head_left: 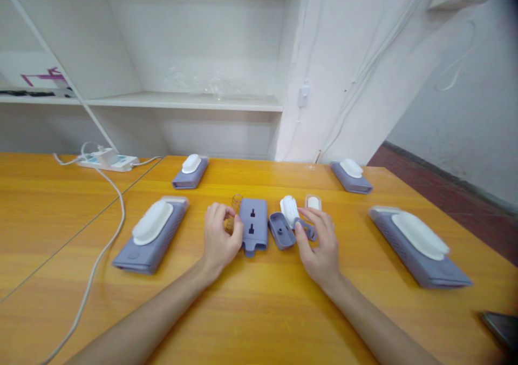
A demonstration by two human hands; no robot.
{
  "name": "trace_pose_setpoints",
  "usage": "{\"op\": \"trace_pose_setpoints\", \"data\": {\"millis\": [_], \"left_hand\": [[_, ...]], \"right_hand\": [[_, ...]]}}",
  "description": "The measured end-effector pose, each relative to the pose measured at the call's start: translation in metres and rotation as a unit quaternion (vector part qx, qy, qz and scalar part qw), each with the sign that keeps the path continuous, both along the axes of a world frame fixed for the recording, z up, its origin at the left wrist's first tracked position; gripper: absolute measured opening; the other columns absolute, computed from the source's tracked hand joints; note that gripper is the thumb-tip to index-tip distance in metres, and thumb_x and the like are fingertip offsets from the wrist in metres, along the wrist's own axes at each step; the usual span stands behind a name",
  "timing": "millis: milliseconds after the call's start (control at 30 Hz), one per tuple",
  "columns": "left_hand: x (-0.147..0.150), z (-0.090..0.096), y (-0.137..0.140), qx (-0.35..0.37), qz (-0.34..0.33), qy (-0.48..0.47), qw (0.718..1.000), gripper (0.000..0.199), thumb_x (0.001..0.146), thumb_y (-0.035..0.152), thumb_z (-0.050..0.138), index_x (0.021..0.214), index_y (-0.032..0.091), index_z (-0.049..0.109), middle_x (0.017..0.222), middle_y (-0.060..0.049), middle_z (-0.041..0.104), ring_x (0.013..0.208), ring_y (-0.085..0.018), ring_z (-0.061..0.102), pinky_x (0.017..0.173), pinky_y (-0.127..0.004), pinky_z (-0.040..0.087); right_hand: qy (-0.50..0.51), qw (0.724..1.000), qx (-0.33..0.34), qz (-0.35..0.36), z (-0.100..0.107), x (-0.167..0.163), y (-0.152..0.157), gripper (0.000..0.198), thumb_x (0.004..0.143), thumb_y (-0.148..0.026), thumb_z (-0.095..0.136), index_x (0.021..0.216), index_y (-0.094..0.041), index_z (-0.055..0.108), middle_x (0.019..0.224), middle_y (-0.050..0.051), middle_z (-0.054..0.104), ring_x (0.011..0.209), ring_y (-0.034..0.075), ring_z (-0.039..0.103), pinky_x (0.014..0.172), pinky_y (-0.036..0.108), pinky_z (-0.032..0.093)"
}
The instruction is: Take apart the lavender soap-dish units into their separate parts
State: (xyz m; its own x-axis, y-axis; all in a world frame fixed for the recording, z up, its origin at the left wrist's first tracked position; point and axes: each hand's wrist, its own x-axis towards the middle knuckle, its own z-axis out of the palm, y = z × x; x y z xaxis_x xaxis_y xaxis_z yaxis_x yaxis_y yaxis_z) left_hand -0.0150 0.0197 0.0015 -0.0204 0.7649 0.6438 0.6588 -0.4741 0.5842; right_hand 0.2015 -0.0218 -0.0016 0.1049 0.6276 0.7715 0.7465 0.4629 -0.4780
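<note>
My left hand (222,232) is curled, with thumb and fingertips close together, at the left edge of a flat grey-purple plastic housing (253,219). The housing has two dark keyhole slots and a tab at its near end. What those fingers hold, if anything, is too small to make out. A thin wire coil (237,200) lies just beyond them. My right hand (320,243) has thumb and fingers closed around a small grey plastic part (309,230). Beside it are an open grey oval shell (281,231), a ribbed white piece (288,209) and a small white piece with a pinkish rim (313,202).
Assembled grey units with white oval tops stand around: near left (151,235), back left (190,171), back right (351,176) and near right (421,246). A power strip (108,161) with a white cable (109,235) is at left. A dark phone-like object (502,324) sits at the right edge.
</note>
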Motion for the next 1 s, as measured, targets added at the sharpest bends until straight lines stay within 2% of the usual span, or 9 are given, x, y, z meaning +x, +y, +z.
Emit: {"op": "trace_pose_setpoints", "data": {"millis": [100, 233, 367, 500, 633, 800, 900, 1000], "left_hand": [[0.000, 0.001, -0.003, 0.024, -0.007, 0.037, 0.999, 0.008, 0.084, 0.021, 0.050, 0.076, 0.020, 0.048, 0.080, -0.003, 0.053, 0.081, -0.019, 0.048, 0.074, -0.036, 0.037], [0.002, 0.003, -0.010, 0.040, -0.063, 0.102, 0.992, 0.008, 0.085, 0.025, 0.052, 0.079, 0.019, 0.054, 0.085, -0.004, 0.058, 0.082, -0.020, 0.051, 0.076, -0.038, 0.037], [0.004, 0.004, -0.015, 0.054, -0.113, 0.163, 0.979, 0.007, 0.083, 0.026, 0.055, 0.082, 0.019, 0.057, 0.089, -0.005, 0.062, 0.084, -0.020, 0.053, 0.078, -0.039, 0.038], [0.006, 0.003, -0.016, 0.063, -0.144, 0.189, 0.969, 0.009, 0.083, 0.026, 0.056, 0.087, 0.019, 0.057, 0.097, -0.007, 0.065, 0.095, -0.023, 0.055, 0.085, -0.040, 0.040], [0.005, 0.003, -0.015, 0.045, -0.169, 0.194, 0.965, 0.026, 0.083, 0.024, 0.052, 0.108, 0.017, 0.054, 0.107, -0.009, 0.063, 0.106, -0.024, 0.054, 0.094, -0.042, 0.040], [0.000, 0.000, -0.013, 0.018, -0.223, 0.194, 0.955, 0.050, 0.083, 0.019, 0.046, 0.132, 0.014, 0.038, 0.130, -0.013, 0.052, 0.124, -0.024, 0.045, 0.106, -0.043, 0.035], [0.000, -0.003, -0.011, 0.004, -0.245, 0.188, 0.951, 0.054, 0.085, 0.019, 0.043, 0.138, 0.015, 0.031, 0.137, -0.013, 0.046, 0.129, -0.023, 0.040, 0.108, -0.041, 0.033], [0.001, -0.004, -0.010, 0.005, -0.234, 0.178, 0.956, 0.048, 0.087, 0.019, 0.043, 0.134, 0.016, 0.035, 0.134, -0.012, 0.048, 0.126, -0.024, 0.042, 0.107, -0.043, 0.034]], "right_hand": [[0.000, 1.000, -0.005, 0.001, 0.000, 0.000, 0.000, 0.027, 0.084, -0.019, 0.055, 0.112, -0.019, 0.057, 0.107, 0.009, 0.057, 0.101, 0.023, 0.053, 0.087, 0.041, 0.042], [-0.015, 1.000, -0.012, 0.012, -0.001, -0.001, 0.000, 0.029, 0.085, -0.019, 0.055, 0.114, -0.019, 0.056, 0.109, 0.009, 0.057, 0.102, 0.022, 0.053, 0.086, 0.040, 0.041], [-0.070, 0.996, -0.021, 0.050, -0.001, -0.001, -0.001, 0.027, 0.084, -0.017, 0.055, 0.111, -0.020, 0.058, 0.109, 0.008, 0.060, 0.102, 0.021, 0.055, 0.087, 0.040, 0.040], [-0.128, 0.987, -0.023, 0.092, 0.000, -0.003, -0.003, 0.027, 0.083, -0.015, 0.055, 0.109, -0.020, 0.058, 0.108, 0.008, 0.063, 0.102, 0.021, 0.056, 0.089, 0.041, 0.039], [-0.197, 0.971, -0.019, 0.137, 0.005, -0.007, -0.008, 0.026, 0.082, -0.016, 0.056, 0.108, -0.020, 0.059, 0.113, 0.008, 0.063, 0.107, 0.022, 0.055, 0.094, 0.044, 0.036], [-0.285, 0.939, -0.044, 0.188, 0.013, -0.014, -0.013, 0.026, 0.084, -0.023, 0.054, 0.110, -0.021, 0.060, 0.121, 0.009, 0.059, 0.115, 0.024, 0.050, 0.100, 0.049, 0.031], [-0.327, 0.922, -0.068, 0.197, 0.015, -0.019, -0.014, 0.028, 0.087, -0.026, 0.049, 0.113, -0.020, 0.059, 0.125, 0.011, 0.057, 0.120, 0.024, 0.047, 0.104, 0.051, 0.026], [-0.351, 0.914, -0.085, 0.184, 0.015, -0.022, -0.013, 0.029, 0.090, -0.027, 0.045, 0.115, -0.018, 0.058, 0.126, 0.011, 0.057, 0.121, 0.024, 0.045, 0.106, 0.052, 0.023]]}}
